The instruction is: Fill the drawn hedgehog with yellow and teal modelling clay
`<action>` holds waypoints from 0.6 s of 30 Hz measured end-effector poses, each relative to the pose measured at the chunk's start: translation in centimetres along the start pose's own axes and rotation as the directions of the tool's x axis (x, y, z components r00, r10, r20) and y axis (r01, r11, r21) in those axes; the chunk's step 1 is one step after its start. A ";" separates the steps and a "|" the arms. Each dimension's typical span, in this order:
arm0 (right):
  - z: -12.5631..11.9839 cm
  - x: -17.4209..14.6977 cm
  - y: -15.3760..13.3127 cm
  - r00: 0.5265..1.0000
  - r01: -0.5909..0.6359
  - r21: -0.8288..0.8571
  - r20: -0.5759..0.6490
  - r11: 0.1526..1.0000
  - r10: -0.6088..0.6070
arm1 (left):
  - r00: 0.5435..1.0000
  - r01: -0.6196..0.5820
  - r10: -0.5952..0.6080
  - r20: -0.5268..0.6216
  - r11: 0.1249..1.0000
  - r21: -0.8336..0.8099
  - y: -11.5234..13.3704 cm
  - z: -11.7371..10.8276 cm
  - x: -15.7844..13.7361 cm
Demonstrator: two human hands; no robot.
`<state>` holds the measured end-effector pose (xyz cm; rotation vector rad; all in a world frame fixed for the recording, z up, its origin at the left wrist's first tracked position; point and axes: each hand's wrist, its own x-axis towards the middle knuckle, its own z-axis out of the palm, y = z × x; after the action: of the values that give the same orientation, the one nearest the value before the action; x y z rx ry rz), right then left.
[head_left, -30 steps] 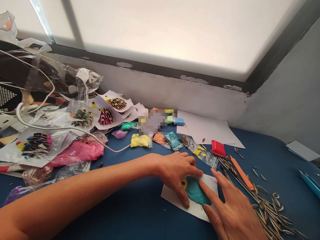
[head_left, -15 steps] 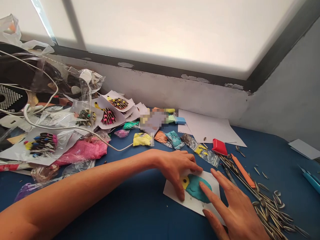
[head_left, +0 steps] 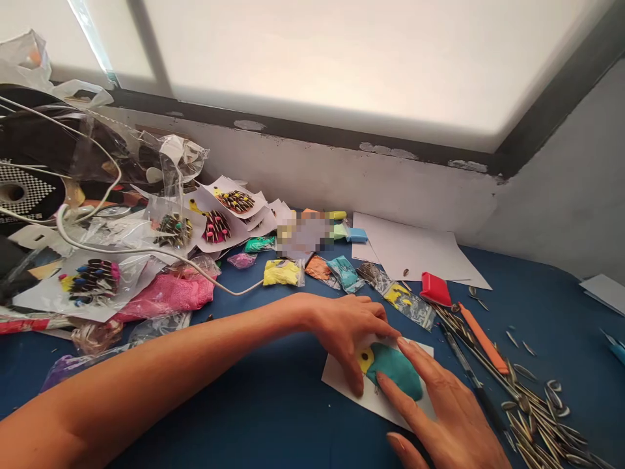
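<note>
A small white paper [head_left: 342, 379] lies on the blue table with a flattened teal clay shape [head_left: 399, 371] and a yellow clay head [head_left: 365, 359] bearing a dark dot. Thin drawn lines show below the clay. My left hand [head_left: 347, 331] spans the paper's upper left side, thumb and fingers apart, resting on or just above its edge. My right hand [head_left: 442, 407] reaches in from the lower right with fingers spread. Its index fingertip is at the teal clay's lower left edge, and another finger lies along the upper right. Neither hand grasps anything.
Right of the paper are a pen [head_left: 469, 368], an orange stick tool [head_left: 483, 339], a red clay block [head_left: 436, 288] and piled sunflower seeds [head_left: 541, 410]. Behind lie clay packets [head_left: 283, 272] and white sheets [head_left: 415, 251]. Seed-spiked clay hedgehogs [head_left: 215, 227] and a white cable [head_left: 146, 250] lie left.
My right index finger has moved from the middle of the teal clay to its lower left edge. The clay's surface mark is no longer visible. The view has shifted slightly left.
</note>
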<state>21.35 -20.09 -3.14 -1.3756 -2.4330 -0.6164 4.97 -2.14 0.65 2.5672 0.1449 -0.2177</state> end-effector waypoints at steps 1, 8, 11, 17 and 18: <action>0.0 0.0 0.0 1.000 -0.004 0.004 0.001 1.000 0.004 | 1.000 -0.007 0.007 -0.004 1.000 0.002 -0.1 0.1 0.0; 0.4 0.0 0.0 0.999 -0.021 -0.003 0.029 1.000 0.021 | 0.998 -0.044 0.043 -0.034 0.999 -0.028 -0.7 0.5 0.1; 0.4 -0.3 0.1 1.000 0.004 0.002 0.010 1.000 -0.004 | 0.999 -0.040 0.040 -0.032 0.999 -0.014 -0.5 0.4 0.0; 0.2 -1.4 0.5 1.000 0.004 -0.045 0.003 0.999 -0.004 | 1.000 -0.013 0.014 -0.012 1.000 0.015 0.1 0.0 -0.2; 0.2 -1.4 0.6 1.000 0.012 -0.049 0.003 0.999 -0.012 | 1.000 -0.015 0.015 -0.016 1.000 0.015 0.1 0.0 -0.2</action>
<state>22.58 -20.80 -3.76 -1.3821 -2.4458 -0.6811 4.83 -2.26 0.75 2.5850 0.1301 -0.1933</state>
